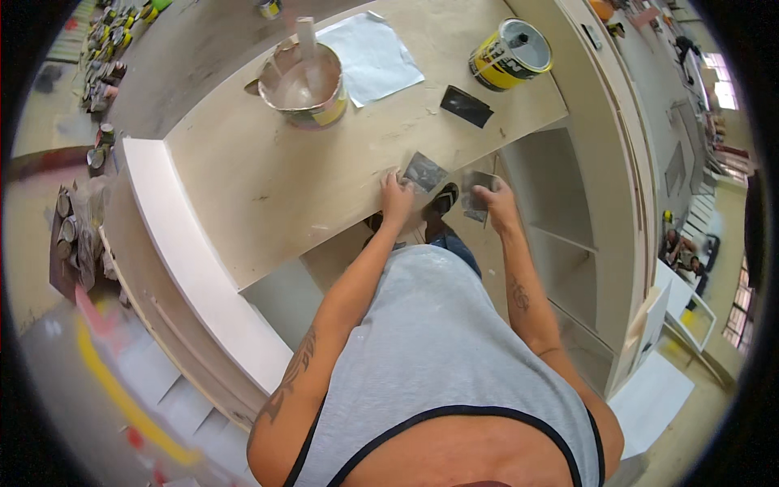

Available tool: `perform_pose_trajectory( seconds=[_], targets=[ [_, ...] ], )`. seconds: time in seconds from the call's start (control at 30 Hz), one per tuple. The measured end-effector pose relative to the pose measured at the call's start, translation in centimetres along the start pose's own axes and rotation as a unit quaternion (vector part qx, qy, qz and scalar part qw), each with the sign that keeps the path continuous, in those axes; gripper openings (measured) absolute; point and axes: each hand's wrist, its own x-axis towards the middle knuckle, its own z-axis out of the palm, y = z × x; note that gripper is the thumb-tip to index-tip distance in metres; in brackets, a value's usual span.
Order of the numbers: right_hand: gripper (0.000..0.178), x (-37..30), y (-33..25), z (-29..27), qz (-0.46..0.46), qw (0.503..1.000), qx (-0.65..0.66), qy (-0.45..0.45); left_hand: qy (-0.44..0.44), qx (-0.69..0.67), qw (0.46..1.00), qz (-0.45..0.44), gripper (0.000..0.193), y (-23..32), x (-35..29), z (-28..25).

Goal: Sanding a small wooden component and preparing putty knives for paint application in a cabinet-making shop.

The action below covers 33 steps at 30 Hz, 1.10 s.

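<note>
My left hand (396,197) is over the front part of the cream board, fingers curled in at the corner of a smudged grey square sheet (424,170). Its thumb side meets the sheet's edge. Beyond the board's front edge, my right hand (497,201) grips a dark grey flat piece (479,183), slightly blurred; whether it is sandpaper or a spreader I cannot tell. A black folded sheet (466,106) lies on the board farther back. At the back left stands an open can (304,89) smeared with pale paste, a flat stick (306,38) upright in it.
A yellow and black can (510,57) stands at the back right of the cream board (268,191), and white paper (370,57) lies beside the paste can. A white raised edge (195,252) borders the left. Open shelving (560,195) is at the right. My shoe (445,197) shows below.
</note>
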Motion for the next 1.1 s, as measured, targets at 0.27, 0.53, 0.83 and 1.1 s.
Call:
perform_pose_trajectory(
  seconds=[0.27, 0.53, 0.83, 1.1],
  targets=[
    [0.020, 1.6, 4.1, 8.2, -0.317, 0.741, -0.587, -0.074, -0.145, 0.378, 0.880, 0.247, 0.052, 4.2, -4.3, -1.1],
    [0.021, 7.3, 4.8, 11.1, -0.374, 0.679, -0.632, -0.017, -0.097, 0.536, 0.755, 0.365, 0.058, 0.9, -4.8, -1.5],
    [0.020, 4.5, 5.8, 9.6, -0.375, 0.636, -0.665, -0.110, -0.118, 0.549, 0.756, 0.336, 0.058, 1.4, -5.5, -0.8],
    [0.015, 3.4, 5.6, 10.4, -0.381, 0.648, -0.653, -0.088, -0.074, 0.599, 0.740, 0.297, 0.059, 0.6, -4.9, 1.5]
  ],
)
